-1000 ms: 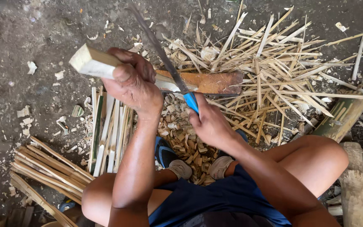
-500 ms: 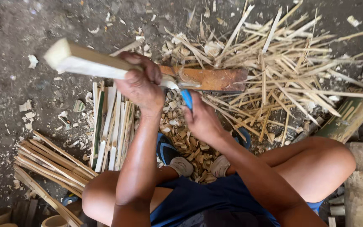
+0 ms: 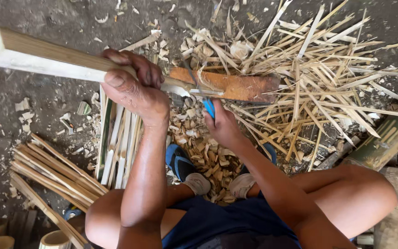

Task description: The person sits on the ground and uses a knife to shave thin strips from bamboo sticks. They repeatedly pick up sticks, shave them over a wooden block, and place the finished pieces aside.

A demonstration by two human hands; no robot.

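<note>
The left hand [image 3: 132,87] is wrapped around a long pale bamboo slat [image 3: 47,57], fingers curled over the top and thumb pressed against the near side, so the grip is clamped tight on it. The slat runs almost level across the view, its long axis going from upper left to the middle; its cut, squared end points out to the left and sits slightly higher, while the other end points right and rests on a reddish-brown wooden block [image 3: 240,86] lying on the ground. The right hand [image 3: 222,127] is closed on the blue handle of a knife [image 3: 208,107], fingers folded together round it, with the blade reaching up to where the slat meets the block; the blade itself is thin and hard to make out. Beyond the block lies a loose heap of thin bamboo splinters [image 3: 318,78], pointing every way. Under the left forearm, a row of split strips [image 3: 118,143] lies lengthwise toward the person, and another bundle of strips [image 3: 51,170] slants at lower left. Shavings [image 3: 203,152] cover the ground between the feet, by a blue sandal [image 3: 178,161].
</note>
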